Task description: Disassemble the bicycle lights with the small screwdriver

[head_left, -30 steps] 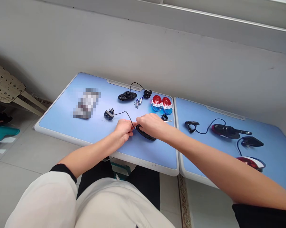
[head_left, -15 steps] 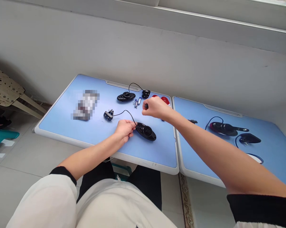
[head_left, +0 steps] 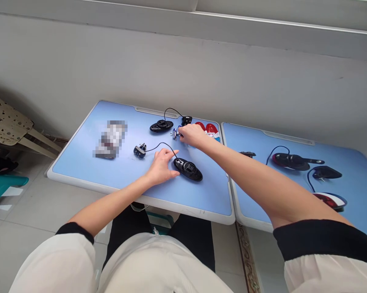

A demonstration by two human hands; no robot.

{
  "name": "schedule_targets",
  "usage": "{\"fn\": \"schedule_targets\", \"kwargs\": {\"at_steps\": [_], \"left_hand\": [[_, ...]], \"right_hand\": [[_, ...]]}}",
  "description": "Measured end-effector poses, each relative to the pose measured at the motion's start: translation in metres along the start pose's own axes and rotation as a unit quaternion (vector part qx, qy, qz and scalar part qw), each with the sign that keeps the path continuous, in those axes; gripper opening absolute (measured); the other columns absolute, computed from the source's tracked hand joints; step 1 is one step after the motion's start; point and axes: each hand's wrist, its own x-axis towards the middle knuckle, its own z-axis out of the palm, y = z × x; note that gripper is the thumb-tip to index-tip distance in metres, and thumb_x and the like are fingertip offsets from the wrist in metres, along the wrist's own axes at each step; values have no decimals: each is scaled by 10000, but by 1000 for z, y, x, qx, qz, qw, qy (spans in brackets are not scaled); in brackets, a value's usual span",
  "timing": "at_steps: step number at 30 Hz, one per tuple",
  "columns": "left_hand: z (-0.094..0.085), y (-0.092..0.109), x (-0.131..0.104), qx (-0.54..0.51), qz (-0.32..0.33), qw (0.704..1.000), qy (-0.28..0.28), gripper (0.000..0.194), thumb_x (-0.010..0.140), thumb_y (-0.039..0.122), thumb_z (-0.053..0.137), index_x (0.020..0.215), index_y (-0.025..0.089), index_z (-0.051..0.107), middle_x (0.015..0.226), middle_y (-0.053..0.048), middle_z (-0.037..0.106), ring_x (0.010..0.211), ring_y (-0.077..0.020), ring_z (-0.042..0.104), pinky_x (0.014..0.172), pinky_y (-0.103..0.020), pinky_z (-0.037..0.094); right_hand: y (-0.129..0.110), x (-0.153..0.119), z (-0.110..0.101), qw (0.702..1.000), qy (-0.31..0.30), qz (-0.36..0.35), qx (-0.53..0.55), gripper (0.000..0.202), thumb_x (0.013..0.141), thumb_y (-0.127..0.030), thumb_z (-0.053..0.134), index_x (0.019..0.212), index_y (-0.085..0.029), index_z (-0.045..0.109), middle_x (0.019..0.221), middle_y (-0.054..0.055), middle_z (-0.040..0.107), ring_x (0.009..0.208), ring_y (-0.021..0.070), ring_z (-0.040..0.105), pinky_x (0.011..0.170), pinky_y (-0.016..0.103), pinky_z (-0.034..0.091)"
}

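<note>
A black oval light housing (head_left: 188, 169) lies on the blue table, its ribbed inside facing up. A thin cable joins it to a small black button unit (head_left: 140, 150). My left hand (head_left: 161, 167) rests at the housing's left end, thumb and fingers spread around the cable side without gripping it. Further back, my right hand (head_left: 192, 135) has its fingertips pinched on a blue-and-white battery, mostly hidden by the fingers. Beside them are another battery (head_left: 174, 133) and small screws. Red lens covers (head_left: 211, 128) lie just behind the right hand.
A second black housing (head_left: 161, 125), wired to another button unit (head_left: 186, 120), lies at the back. Left of it is a blurred-out package (head_left: 110, 139). On the adjoining right table are a black-and-red light (head_left: 291, 161), a dark pointed part (head_left: 327, 172) and a red-and-white piece (head_left: 331, 200).
My right hand, earlier raised with a small dark thing in its fingers, has lowered to the batteries. My left hand has opened from its pinch at the cable. The housing's ribbed inside now shows.
</note>
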Motion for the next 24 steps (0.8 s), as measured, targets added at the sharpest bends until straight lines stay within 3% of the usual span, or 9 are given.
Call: {"fn": "schedule_targets", "kwargs": {"at_steps": [3,5,7,9,12,15,17,21,24], "left_hand": [[-3,-4,11,17,79,994,-78,857,541,196,825,1341,250,523,1346,-98,463,1215,-296,402,1076,-419,307],[-3,-5,19,14,113,988,-109,880,525,219,846,1342,256,520,1383,-103,454,1231,-301,400,1083,-425,291],[0,-5,28,16,130,984,-120,816,509,238,861,1275,247,584,1288,-105,546,1179,-296,454,1053,-411,318],[4,-4,35,21,141,982,-126,666,493,251,871,1129,227,676,1074,-91,646,1063,-277,527,985,-378,369],[8,-5,40,14,141,984,-113,454,500,262,861,926,192,721,871,-60,655,918,-240,572,879,-336,416],[8,-7,38,-28,106,991,-77,431,528,270,836,921,161,698,922,-62,650,917,-228,580,861,-336,428],[6,-8,36,-66,60,994,-57,464,532,275,827,952,145,681,943,-65,650,913,-223,584,853,-339,434],[0,-7,34,-212,-31,975,-63,517,573,270,808,1051,147,654,909,-42,660,821,-160,586,778,-288,446],[-4,-5,35,-327,-62,940,-73,397,639,318,782,973,129,683,837,-40,655,711,-104,555,617,-213,414]], "right_hand": [[4,-9,-11,998,44,-2,45,284,804,-171,493,1018,-117,671,1018,159,672,878,239,599,651,292,354],[8,-23,-22,982,130,15,140,263,793,-203,524,1007,-127,656,981,115,670,845,202,583,684,280,380],[13,-43,-33,937,215,56,270,189,771,-211,545,906,-136,654,829,60,656,726,157,549,668,272,394],[17,-67,-39,887,240,108,379,99,761,-215,563,785,-153,636,669,13,591,596,116,480,589,258,375],[24,-98,-37,794,209,165,547,88,741,-233,619,692,-167,588,575,-14,501,478,72,358,458,234,281],[30,-119,-25,677,177,186,690,121,709,-227,663,657,-157,580,611,12,523,460,53,322,399,213,197],[33,-127,-17,621,158,198,742,101,694,-205,665,652,-140,600,640,33,545,468,51,336,381,199,188],[36,-133,-6,520,97,234,816,51,704,-175,599,673,-139,618,638,25,544,472,60,373,384,184,282],[37,-132,-1,444,71,263,854,119,738,-217,554,633,-164,572,645,16,541,513,80,430,470,209,415]]}}
